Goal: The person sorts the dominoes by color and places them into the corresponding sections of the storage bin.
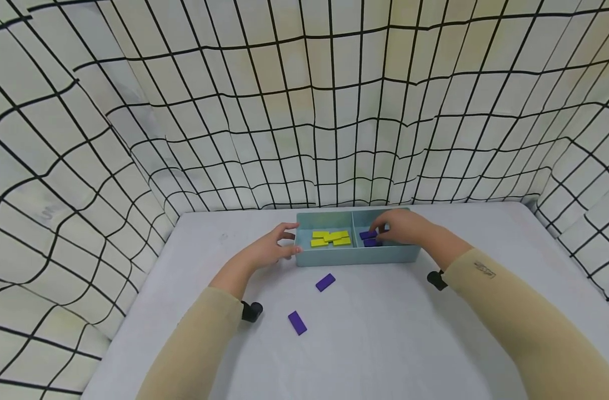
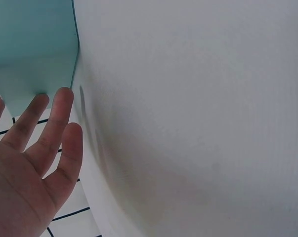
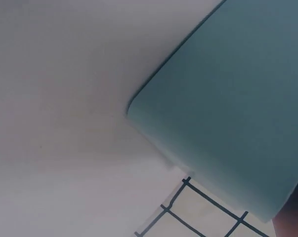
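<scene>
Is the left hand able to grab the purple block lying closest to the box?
Probably yes. The left hand rests against the end of the box, and the purple block lies flat on the open table just beside it, with nothing between them.

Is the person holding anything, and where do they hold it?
The left hand steadies the teal tray at its left end. The right hand reaches over the purple blocks; whether it holds one cannot be told.
</scene>
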